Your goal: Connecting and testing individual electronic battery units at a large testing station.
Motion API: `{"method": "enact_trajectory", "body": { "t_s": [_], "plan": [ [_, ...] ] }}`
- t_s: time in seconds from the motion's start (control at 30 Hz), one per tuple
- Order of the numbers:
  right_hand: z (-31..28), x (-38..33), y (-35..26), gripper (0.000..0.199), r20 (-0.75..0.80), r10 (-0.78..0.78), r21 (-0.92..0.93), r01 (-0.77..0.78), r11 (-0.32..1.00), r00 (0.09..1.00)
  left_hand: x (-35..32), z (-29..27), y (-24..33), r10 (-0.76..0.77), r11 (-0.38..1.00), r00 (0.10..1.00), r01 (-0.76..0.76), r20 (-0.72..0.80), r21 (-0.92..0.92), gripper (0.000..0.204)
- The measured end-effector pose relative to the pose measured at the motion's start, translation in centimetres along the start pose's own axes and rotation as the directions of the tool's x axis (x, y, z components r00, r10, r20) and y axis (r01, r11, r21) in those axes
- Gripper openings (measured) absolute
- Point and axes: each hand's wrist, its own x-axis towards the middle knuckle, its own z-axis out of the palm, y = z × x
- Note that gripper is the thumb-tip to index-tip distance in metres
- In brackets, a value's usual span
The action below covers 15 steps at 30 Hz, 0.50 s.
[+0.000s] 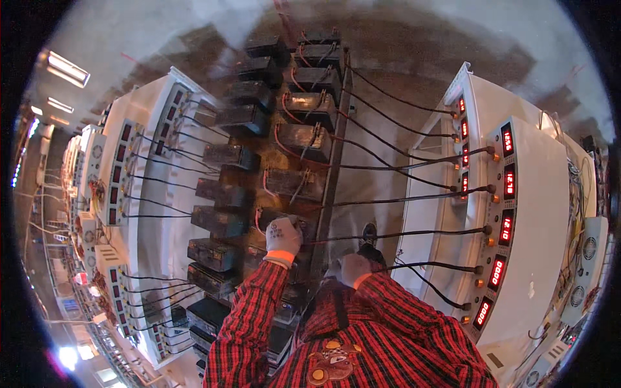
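1. The right hand (354, 269), blurred, is close to the body, near a black cable (427, 264); I cannot tell whether its grip holds anything.
2. The left hand (283, 238) curls over a dark battery (309, 226), perhaps because its terminals sit on top; its grip is hidden.
3. The white cabinet (543, 220) stands alongside, apparently within cable reach.
4. Farther batteries (304, 141) line up, probably for easy wiring.

You have two gloved hands (283, 236), two rows of batteries (304, 137), five lit displays (506, 225) on the nearer right cabinet (540, 213), four on the farther cabinet (501, 96), one bear patch (332, 362), one shoe (369, 233)
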Motion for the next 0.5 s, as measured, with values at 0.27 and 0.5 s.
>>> {"method": "enact_trajectory", "body": {
  "t_s": [0.27, 0.5],
  "plan": [
    [6.5, -0.4, 2.3, 0.031, 0.407, 0.079, -0.912, 0.399, 0.099, 0.910, 0.0, 1.7, -2.5, -0.072, 0.997, 0.995, 0.071, -0.075, -0.010, 0.022],
    [2.5, -3.1, 4.0, 0.027, 0.483, -0.328, -0.615, 0.582, 0.532, 0.812, -4.8, 4.3, -2.1, 0.063, 0.998, 0.976, -0.056, -0.206, 0.038, 0.023]
  ]
}}
